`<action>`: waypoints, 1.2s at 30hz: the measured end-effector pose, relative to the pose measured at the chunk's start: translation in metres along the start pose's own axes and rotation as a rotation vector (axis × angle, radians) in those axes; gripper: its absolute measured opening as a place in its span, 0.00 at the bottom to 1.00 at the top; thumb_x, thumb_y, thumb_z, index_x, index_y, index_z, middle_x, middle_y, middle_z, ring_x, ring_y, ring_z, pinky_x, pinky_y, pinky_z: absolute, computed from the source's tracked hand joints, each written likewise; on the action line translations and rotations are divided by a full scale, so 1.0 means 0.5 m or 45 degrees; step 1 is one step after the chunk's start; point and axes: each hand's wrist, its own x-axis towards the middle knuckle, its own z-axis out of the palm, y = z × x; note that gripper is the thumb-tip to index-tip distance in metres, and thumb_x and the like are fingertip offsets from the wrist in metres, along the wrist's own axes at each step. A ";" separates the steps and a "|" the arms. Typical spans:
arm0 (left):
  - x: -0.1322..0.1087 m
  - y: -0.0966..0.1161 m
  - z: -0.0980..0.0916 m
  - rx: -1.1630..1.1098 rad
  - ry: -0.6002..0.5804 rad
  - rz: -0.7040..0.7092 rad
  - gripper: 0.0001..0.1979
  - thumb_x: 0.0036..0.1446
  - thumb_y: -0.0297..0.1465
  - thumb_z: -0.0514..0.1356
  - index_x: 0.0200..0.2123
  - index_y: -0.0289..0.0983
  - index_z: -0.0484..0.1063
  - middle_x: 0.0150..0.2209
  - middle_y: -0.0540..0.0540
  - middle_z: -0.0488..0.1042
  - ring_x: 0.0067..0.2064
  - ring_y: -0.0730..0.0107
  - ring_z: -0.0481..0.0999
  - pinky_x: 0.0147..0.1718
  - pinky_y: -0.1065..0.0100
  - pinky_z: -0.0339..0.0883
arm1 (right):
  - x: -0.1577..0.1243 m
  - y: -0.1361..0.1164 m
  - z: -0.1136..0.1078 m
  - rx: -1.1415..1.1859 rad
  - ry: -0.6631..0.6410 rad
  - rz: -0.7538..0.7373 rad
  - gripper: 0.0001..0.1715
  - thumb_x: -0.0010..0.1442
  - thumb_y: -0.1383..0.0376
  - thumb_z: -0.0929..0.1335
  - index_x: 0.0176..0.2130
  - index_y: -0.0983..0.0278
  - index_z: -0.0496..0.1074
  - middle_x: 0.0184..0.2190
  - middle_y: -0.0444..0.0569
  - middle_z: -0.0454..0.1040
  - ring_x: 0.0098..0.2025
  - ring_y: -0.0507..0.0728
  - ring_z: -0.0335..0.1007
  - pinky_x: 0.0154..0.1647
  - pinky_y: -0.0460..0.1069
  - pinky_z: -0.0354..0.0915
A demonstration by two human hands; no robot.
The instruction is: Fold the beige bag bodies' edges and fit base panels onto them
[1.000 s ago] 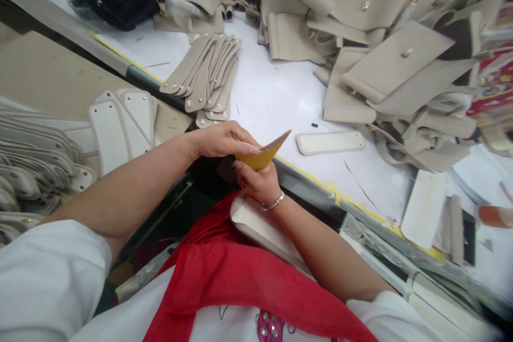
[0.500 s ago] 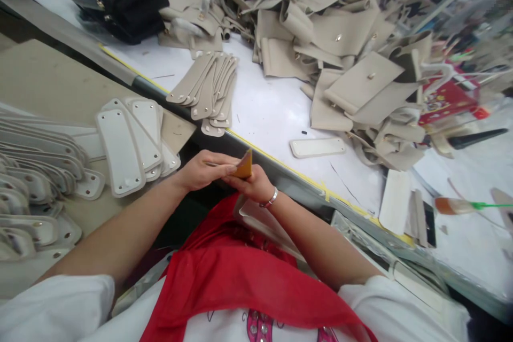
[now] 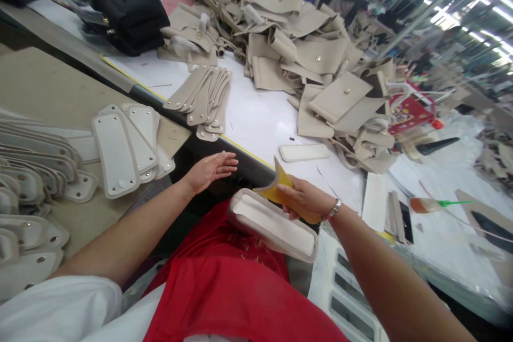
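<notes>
My right hand [image 3: 304, 197] grips a bent yellow sheet [image 3: 278, 184] with a paler inner face; its exact kind I cannot make out. Below it, a padded beige panel with a pale flat face [image 3: 272, 222] lies across my lap against the red apron [image 3: 240, 294]. My left hand [image 3: 212, 171] is held out at the table's edge, fingers extended and nothing in them. Near it, to the left, lie white strips with beige borders and metal studs [image 3: 117, 149]. Beyond it, a fan of beige studded strips [image 3: 206, 96] rests on the white table.
A heap of beige leather bag parts [image 3: 320, 59] covers the back of the white table [image 3: 256, 117]. A black bag [image 3: 124, 8] stands far left. One pale strip [image 3: 303, 152] lies near the edge. A brush [image 3: 425, 204] is at right. A white slatted crate [image 3: 344, 288] sits below right.
My hands have parted: the right has moved right with the yellow sheet, while the left has let go and opened. The beige panel on my lap now shows more fully. The view has shifted slightly.
</notes>
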 end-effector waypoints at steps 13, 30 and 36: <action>-0.015 -0.110 0.052 0.360 -0.210 -0.070 0.22 0.53 0.43 0.58 0.45 0.33 0.72 0.45 0.40 0.75 0.48 0.60 0.72 0.48 0.62 0.62 | 0.097 -0.031 -0.029 -1.394 -0.200 -0.264 0.20 0.55 0.50 0.63 0.40 0.62 0.66 0.28 0.46 0.74 0.26 0.52 0.67 0.23 0.44 0.52; -0.035 -0.030 0.121 2.014 -0.160 0.086 0.16 0.51 0.32 0.53 0.40 0.35 0.75 0.35 0.40 0.76 0.35 0.59 0.74 0.34 0.65 0.62 | 0.147 0.003 -0.037 -1.690 0.136 -0.739 0.28 0.63 0.52 0.53 0.30 0.65 0.72 0.29 0.51 0.72 0.31 0.54 0.66 0.29 0.48 0.50; -0.057 -0.047 0.105 1.659 -0.091 0.037 0.14 0.52 0.30 0.53 0.39 0.38 0.76 0.35 0.45 0.78 0.33 0.64 0.74 0.32 0.70 0.62 | 0.162 0.025 -0.036 -1.651 0.192 -0.796 0.34 0.64 0.49 0.51 0.29 0.65 0.73 0.27 0.50 0.71 0.29 0.53 0.65 0.28 0.49 0.47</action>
